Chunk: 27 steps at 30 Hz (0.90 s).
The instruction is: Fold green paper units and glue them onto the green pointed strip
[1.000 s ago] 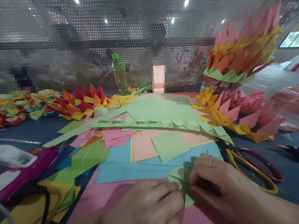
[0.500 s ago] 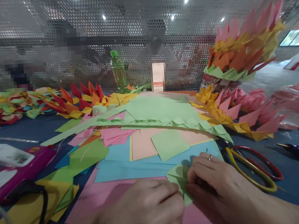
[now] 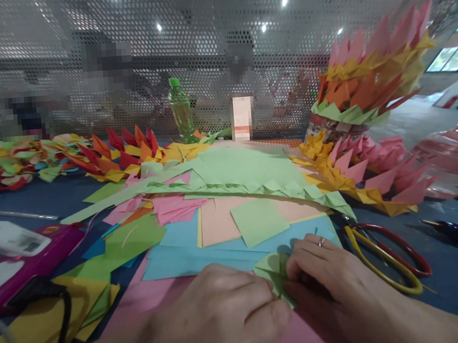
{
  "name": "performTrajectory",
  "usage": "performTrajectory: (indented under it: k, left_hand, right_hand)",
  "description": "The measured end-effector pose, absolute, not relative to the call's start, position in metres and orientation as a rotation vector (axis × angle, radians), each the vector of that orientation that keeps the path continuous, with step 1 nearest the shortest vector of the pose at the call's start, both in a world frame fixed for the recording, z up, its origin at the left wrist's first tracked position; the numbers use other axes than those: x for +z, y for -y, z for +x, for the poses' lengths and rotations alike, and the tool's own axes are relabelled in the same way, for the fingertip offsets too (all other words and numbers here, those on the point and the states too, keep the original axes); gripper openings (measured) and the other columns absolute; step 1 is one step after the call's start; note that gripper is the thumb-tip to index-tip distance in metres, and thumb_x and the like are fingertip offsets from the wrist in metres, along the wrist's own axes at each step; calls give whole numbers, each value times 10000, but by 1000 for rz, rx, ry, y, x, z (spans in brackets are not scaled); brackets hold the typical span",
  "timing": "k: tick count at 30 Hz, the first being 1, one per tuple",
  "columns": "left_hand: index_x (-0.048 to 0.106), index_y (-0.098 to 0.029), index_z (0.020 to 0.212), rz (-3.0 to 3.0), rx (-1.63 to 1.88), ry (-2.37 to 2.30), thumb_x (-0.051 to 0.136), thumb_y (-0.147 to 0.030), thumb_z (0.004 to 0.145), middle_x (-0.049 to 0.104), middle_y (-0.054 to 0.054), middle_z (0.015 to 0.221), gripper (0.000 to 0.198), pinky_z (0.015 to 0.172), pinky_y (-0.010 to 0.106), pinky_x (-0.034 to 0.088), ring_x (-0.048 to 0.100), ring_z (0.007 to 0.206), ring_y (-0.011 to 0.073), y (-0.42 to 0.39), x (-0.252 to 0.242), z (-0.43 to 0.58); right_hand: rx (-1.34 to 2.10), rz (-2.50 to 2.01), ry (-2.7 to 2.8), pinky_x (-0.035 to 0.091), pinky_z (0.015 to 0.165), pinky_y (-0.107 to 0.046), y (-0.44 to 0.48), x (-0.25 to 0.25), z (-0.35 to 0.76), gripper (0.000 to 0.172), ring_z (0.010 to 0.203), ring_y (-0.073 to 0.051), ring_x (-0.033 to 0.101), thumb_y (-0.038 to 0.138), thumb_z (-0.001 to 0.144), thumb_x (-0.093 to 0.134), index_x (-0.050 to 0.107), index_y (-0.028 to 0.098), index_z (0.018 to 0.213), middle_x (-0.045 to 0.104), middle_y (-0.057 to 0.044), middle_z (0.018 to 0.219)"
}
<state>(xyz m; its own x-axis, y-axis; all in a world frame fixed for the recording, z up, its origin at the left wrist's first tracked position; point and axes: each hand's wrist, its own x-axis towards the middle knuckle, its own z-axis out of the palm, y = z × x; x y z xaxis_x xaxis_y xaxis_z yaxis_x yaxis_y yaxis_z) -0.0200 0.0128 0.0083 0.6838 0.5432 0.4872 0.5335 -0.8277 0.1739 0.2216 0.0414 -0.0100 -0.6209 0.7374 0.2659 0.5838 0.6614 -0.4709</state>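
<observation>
A small piece of light green paper point(image 3: 271, 268), with fold lines across it, lies over pink paper point(image 3: 144, 303) in front of me. My right hand point(image 3: 328, 274), with a ring on one finger, pinches its right side. My left hand point(image 3: 223, 310) is curled, with its fingertips at the paper's lower left part, and hides some of it. A flat light green square point(image 3: 259, 221) rests just beyond, on peach and blue sheets point(image 3: 203, 257). Farther back stretches a light green strip point(image 3: 253, 188) with a row of folded points along it.
Scissors point(image 3: 392, 259) with red and yellow handles lie right of my right hand, near a pen point(image 3: 452, 229). At the left is a purple device point(image 3: 43, 263) with a black cable. A layered paper flower point(image 3: 367, 78), a green bottle point(image 3: 181, 112) and folded paper pieces point(image 3: 125, 152) stand behind.
My left hand has shifted slightly right, its thumb side now over the green paper's lower end. My right hand keeps its pinch in nearly the same place.
</observation>
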Motion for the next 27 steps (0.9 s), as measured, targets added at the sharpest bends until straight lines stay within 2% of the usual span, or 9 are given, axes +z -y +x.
performTrajectory:
  k: [2,7,10,15,19,27]
  left_hand:
    - [684,-202,1125,2869,742,-853,329,-205,1126,735,13,957,354,796,277,534,663,828,168,-16,10,-19]
    - [659,-173,1010,2844,390,-709,638,-161,976,691,-13,945,43,650,274,461,611,835,165,-26,16,-14]
    - [645,-178,967,2857,336,-744,708,-182,935,672,-27,955,71,613,301,411,582,822,163,-26,16,-12]
    - [638,-183,940,2863,320,-739,720,-180,931,652,-40,919,82,587,340,349,550,794,160,-27,9,-11]
    - [639,-185,916,2845,335,-728,715,-172,932,649,-38,919,79,595,342,344,541,794,160,-30,6,-11]
    - [638,-182,948,2839,340,-736,742,-181,918,647,-35,931,108,611,338,347,531,778,160,-24,6,-12]
  right_hand:
    - [476,-1037,2444,345,718,-319,-41,-11,222,226,741,-167,499,55,924,547,462,219,792,556,23,773]
    - [492,-1035,2449,335,712,-314,-42,-15,223,223,755,-164,491,68,938,558,457,219,808,547,27,791]
    - [501,-1011,2448,327,694,-312,-42,-18,224,219,745,-162,481,86,954,543,449,219,808,541,25,788]
    - [498,-1040,2431,343,711,-321,-41,-15,222,207,757,-170,498,102,932,576,468,219,800,562,19,789]
    - [488,-1055,2415,358,706,-324,-41,-10,221,204,737,-175,505,120,889,627,479,220,791,562,20,760]
    - [546,-1047,2413,368,723,-320,-43,-14,226,196,755,-174,522,112,901,645,501,222,826,588,20,794]
